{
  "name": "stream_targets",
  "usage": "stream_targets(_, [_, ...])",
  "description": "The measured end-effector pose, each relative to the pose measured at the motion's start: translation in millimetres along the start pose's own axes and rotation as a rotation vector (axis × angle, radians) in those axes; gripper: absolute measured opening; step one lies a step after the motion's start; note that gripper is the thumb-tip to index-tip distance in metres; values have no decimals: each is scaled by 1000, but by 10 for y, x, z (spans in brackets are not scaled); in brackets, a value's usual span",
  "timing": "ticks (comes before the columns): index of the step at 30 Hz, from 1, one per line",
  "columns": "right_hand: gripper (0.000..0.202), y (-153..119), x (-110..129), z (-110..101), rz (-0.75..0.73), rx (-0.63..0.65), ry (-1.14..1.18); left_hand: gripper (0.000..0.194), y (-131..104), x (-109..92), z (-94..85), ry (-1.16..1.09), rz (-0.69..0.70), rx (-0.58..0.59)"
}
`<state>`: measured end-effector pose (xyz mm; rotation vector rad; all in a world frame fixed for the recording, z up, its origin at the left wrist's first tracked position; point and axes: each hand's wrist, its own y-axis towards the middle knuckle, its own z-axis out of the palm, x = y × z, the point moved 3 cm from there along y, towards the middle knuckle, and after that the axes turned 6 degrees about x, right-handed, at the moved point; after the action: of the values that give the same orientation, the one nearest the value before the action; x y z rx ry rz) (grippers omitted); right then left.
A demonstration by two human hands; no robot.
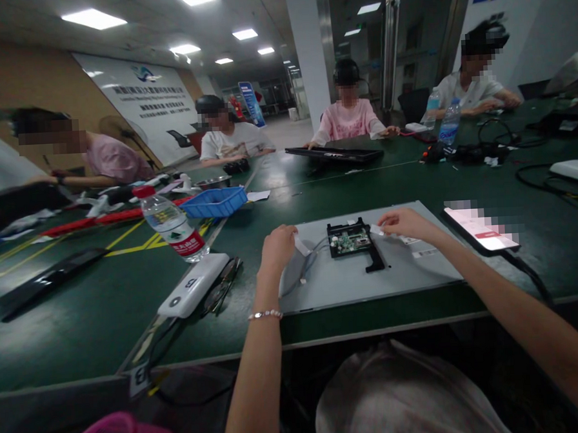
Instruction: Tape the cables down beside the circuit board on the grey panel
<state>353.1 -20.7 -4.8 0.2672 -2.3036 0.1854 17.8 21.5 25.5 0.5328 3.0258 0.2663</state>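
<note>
A flat grey panel (322, 292), looking like the back of a display, lies before me on the green table. Near its middle a small green circuit board (351, 241) sits in a black bracket (376, 260), and thin grey cables (315, 257) run to the left. My left hand (281, 244) is over the panel's left side, fingers closed on a white strip (301, 245) that hangs down. Right of the board, my right hand (406, 225) pinches a small white piece (377, 230). Whether these are tape or paper I cannot tell.
Left of the panel are a white power bank (193, 286), eyeglasses (222, 288) and a water bottle (173, 226). A blue tray (215, 202) stands behind them. To the right lies a lit phone (481, 229) on a cable. Several people sit around the table.
</note>
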Motion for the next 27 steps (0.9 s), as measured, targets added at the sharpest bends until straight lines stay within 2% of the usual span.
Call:
stream_targets(6, [22, -31, -235, -194, 86, -117, -231, 33, 7, -15, 12, 104, -53, 41])
stream_targets(13, [25, -82, -271, -251, 114, -221, -469, 33, -6, -56, 41, 128, -46, 62])
stream_targets(15, [27, -62, -197, -260, 75, -226, -504, 33, -17, -71, 30, 122, -48, 34])
stream_targets(21, [34, 192, 265, -93, -283, -98, -516, 34, -15, -150, -15, 109, -65, -41])
stream_targets(23, [33, 337, 370, 4, -328, -68, -537, 34, -10, -196, -25, 100, -37, -60])
stream_targets(27, [29, 610, 447, 190, -316, -30, -623, 34, -12, -286, -32, 65, 16, -68])
